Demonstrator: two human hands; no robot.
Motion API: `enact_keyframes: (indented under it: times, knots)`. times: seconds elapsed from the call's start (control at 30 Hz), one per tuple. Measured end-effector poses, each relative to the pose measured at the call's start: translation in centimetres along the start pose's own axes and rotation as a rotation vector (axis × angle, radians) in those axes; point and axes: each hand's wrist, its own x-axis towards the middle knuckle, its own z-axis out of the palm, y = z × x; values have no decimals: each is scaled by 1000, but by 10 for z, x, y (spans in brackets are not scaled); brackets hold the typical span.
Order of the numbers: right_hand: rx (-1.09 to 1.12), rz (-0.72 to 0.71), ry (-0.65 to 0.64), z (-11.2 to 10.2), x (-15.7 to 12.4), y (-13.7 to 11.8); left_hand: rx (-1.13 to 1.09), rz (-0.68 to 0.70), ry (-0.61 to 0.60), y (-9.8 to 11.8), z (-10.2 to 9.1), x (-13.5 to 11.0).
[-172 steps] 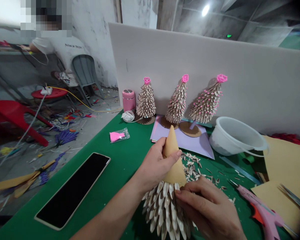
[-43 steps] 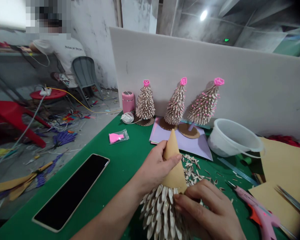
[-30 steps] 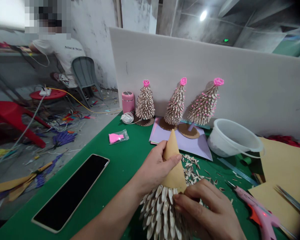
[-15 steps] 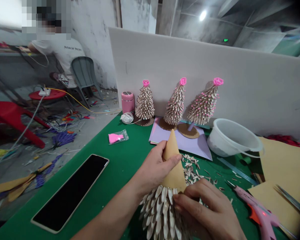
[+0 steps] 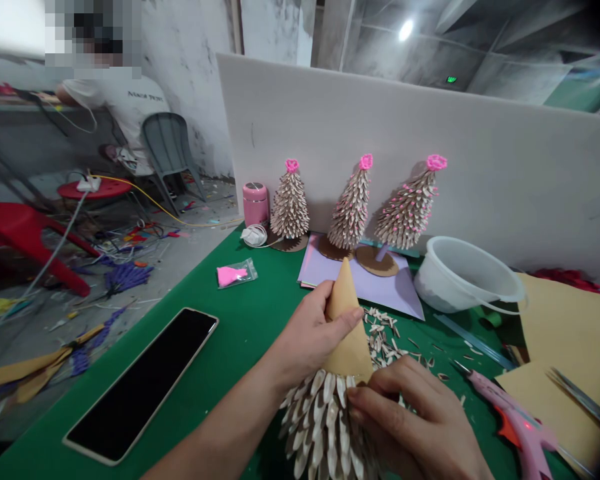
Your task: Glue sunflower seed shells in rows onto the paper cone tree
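Note:
A tan paper cone [image 5: 349, 353] points upward, its lower part covered in overlapping rows of sunflower seed shells [image 5: 325, 427]. My left hand [image 5: 315, 327] is wrapped round the bare upper part, thumb across the front. At the top row of shells, my right hand [image 5: 415, 413] has thumb and forefinger pinched against a sunflower seed shell [image 5: 351, 383] just under the bare paper. Its fingertips partly hide that shell. Loose sunflower seed shells [image 5: 383, 337] lie behind my hands. To the right rests a pink glue gun [image 5: 515, 413] with a red light on.
Three shell-covered trees [image 5: 349, 213] with pink tops stand at the back beside a pink jar [image 5: 255, 205]. A white tub [image 5: 467, 280] and brown paper [image 5: 575, 333] with tweezers [image 5: 583, 400] are right; a phone [image 5: 145, 383] lies left. A person [image 5: 125, 100] sits beyond.
Hardly anything differs. Both hands keep their places on the cone, and the view has shifted very slightly.

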Motion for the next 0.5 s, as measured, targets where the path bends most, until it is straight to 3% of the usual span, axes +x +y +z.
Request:
enact_keyframes:
  times: [0.37,0.5]
  knots:
    - [7,10,21,3,1,0,-13,-11,1,0,1,0]
    - [52,44,-3,-14,1,0,-44,-27,11,1,0,0]
